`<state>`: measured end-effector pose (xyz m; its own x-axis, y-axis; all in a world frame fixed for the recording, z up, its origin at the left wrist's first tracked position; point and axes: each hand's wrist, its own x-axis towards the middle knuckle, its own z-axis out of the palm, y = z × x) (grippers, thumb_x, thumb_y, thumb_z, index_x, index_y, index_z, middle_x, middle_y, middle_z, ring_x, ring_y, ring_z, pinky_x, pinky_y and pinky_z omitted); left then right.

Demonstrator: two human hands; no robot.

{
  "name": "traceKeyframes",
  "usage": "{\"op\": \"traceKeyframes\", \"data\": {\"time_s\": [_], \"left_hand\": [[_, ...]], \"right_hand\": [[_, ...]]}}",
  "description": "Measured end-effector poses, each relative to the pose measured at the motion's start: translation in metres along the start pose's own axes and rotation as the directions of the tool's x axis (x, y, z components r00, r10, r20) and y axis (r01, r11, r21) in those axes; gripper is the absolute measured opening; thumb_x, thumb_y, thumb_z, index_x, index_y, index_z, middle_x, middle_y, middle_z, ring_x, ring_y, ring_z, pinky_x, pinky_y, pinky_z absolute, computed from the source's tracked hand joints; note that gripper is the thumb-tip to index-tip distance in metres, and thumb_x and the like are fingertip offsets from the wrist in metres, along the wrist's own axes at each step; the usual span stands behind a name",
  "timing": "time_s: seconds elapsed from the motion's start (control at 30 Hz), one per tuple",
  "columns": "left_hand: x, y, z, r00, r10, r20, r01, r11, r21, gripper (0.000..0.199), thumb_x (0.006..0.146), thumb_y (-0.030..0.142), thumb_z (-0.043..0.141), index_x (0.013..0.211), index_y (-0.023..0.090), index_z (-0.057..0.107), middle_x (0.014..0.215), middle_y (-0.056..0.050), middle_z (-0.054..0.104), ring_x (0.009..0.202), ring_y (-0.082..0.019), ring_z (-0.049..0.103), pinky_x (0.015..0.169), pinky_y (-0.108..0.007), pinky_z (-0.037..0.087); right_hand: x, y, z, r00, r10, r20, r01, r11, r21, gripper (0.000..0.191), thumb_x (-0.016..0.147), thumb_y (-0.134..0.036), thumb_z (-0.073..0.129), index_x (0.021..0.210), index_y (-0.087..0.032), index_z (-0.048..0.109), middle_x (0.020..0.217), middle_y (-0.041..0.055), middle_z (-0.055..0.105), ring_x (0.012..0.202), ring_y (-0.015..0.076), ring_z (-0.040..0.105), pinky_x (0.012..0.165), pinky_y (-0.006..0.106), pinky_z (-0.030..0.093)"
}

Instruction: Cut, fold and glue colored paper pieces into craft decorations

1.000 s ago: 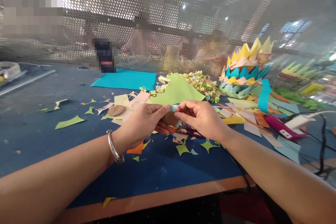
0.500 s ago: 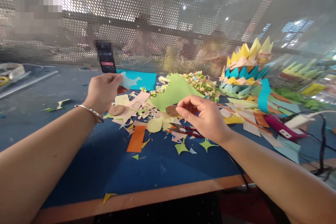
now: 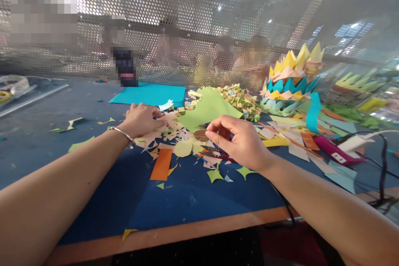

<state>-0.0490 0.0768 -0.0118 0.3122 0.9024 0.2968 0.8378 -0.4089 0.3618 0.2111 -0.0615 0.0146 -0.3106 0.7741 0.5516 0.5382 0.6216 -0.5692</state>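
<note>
My left hand (image 3: 145, 119) lies palm down among pale pink paper scraps (image 3: 149, 138). Its thumb and forefinger are apart, with nothing seen between them. Thumb and forefinger of my right hand (image 3: 240, 139) pinch the edge of a thin brown disc (image 3: 201, 135). A dark, slender object (image 3: 232, 136) shows partly behind those fingers; its kind is unclear. Dark red scissors (image 3: 218, 154) lie below this hand, partly covered by it. Between the hands are a large green paper sheet (image 3: 209, 106) and a pale yellow paper circle (image 3: 183, 149).
A blue paper sheet (image 3: 146, 93) lies before an upright phone (image 3: 126, 66). Small folded paper pieces (image 3: 240, 97) are heaped behind the green sheet. Spiky layered paper (image 3: 293, 79) stands at the right, near a magenta power strip (image 3: 338, 151) with cables. A perforated metal screen (image 3: 187, 12) rises behind.
My left hand has let go of a light blue paper scrap, now on the table by the blue sheet, and moved down and right. The right hand and brown disc shifted slightly left and down.
</note>
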Motion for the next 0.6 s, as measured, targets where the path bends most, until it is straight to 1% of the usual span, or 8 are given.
{"op": "traceKeyframes", "data": {"time_s": [0.07,0.13,0.2,0.3,0.37,0.43,0.53,0.6], "left_hand": [[-0.002,0.004,-0.002,0.997,-0.074,0.004,0.074,0.996,-0.051,0.025,0.067,0.046,0.069,0.070,0.022,0.068,0.076,-0.010,0.066,0.093,-0.037,0.058,0.088,-0.050,0.040],[-0.004,0.009,-0.007,0.992,-0.127,-0.019,0.121,0.974,-0.191,0.021,0.068,0.042,0.068,0.071,0.021,0.067,0.074,-0.008,0.067,0.078,-0.028,0.059,0.074,-0.040,0.044],[-0.007,0.014,-0.013,0.987,-0.135,-0.081,0.098,0.928,-0.359,0.016,0.069,0.035,0.069,0.069,0.020,0.064,0.073,-0.006,0.066,0.070,-0.022,0.057,0.066,-0.034,0.043],[-0.009,0.021,-0.020,0.971,-0.155,-0.183,0.050,0.877,-0.477,0.014,0.071,0.029,0.070,0.075,0.019,0.061,0.073,-0.003,0.064,0.068,-0.017,0.055,0.064,-0.031,0.043],[-0.010,0.028,-0.025,0.951,-0.168,-0.260,-0.010,0.823,-0.568,0.017,0.072,0.022,0.070,0.085,0.018,0.059,0.076,-0.001,0.064,0.069,-0.014,0.056,0.065,-0.030,0.046],[-0.014,0.039,-0.029,0.923,-0.192,-0.334,-0.136,0.647,-0.750,0.029,0.067,0.015,0.075,0.090,0.019,0.059,0.071,0.000,0.064,0.066,-0.014,0.059,0.064,-0.030,0.048],[-0.024,0.061,-0.032,0.887,-0.129,-0.443,-0.317,0.526,-0.789,0.040,0.063,0.010,0.079,0.094,0.021,0.057,0.069,0.002,0.066,0.066,-0.015,0.062,0.064,-0.030,0.052],[-0.032,0.075,-0.029,0.877,-0.052,-0.478,-0.402,0.465,-0.789,0.042,0.063,0.008,0.079,0.094,0.022,0.055,0.066,0.005,0.065,0.064,-0.013,0.061,0.062,-0.027,0.052]], "right_hand": [[-0.001,-0.001,0.000,1.000,0.000,0.000,0.000,1.000,-0.008,0.011,0.091,-0.022,0.061,0.081,-0.017,0.062,0.071,-0.0011,0.058,0.054,0.0064,0.048,0.051,0.023,0.041],[-0.001,-0.001,-0.001,1.000,0.001,0.002,-0.001,1.000,-0.014,0.011,0.091,-0.022,0.061,0.081,-0.017,0.062,0.072,-0.0010,0.058,0.054,0.0065,0.048,0.051,0.023,0.041],[-0.001,0.000,-0.001,1.000,0.004,0.006,-0.004,1.000,-0.012,0.012,0.091,-0.023,0.061,0.081,-0.017,0.062,0.072,-0.0011,0.058,0.054,0.0065,0.048,0.051,0.022,0.041],[-0.001,0.001,0.000,1.000,0.018,0.016,-0.018,1.000,-0.001,0.011,0.090,-0.022,0.061,0.080,-0.017,0.061,0.072,-0.0014,0.058,0.053,0.0062,0.048,0.050,0.022,0.040],[-0.001,0.003,0.000,0.999,0.041,0.030,-0.041,0.999,0.018,0.011,0.090,-0.022,0.061,0.081,-0.017,0.061,0.072,-0.0017,0.058,0.053,0.0060,0.047,0.049,0.022,0.039],[0.000,0.003,0.000,0.996,0.072,0.048,-0.075,0.996,0.050,0.011,0.090,-0.024,0.061,0.082,-0.017,0.061,0.071,-0.0020,0.057,0.052,0.0057,0.046,0.048,0.022,0.038],[0.000,0.004,0.000,0.991,0.120,0.060,-0.126,0.987,0.104,0.012,0.091,-0.027,0.062,0.083,-0.017,0.061,0.070,-0.0021,0.056,0.051,0.0060,0.046,0.046,0.022,0.037],[0.000,0.003,0.002,0.986,0.158,0.061,-0.165,0.976,0.139,0.013,0.091,-0.029,0.062,0.085,-0.017,0.061,0.068,-0.0019,0.056,0.051,0.0071,0.049,0.046,0.023,0.038]]}}
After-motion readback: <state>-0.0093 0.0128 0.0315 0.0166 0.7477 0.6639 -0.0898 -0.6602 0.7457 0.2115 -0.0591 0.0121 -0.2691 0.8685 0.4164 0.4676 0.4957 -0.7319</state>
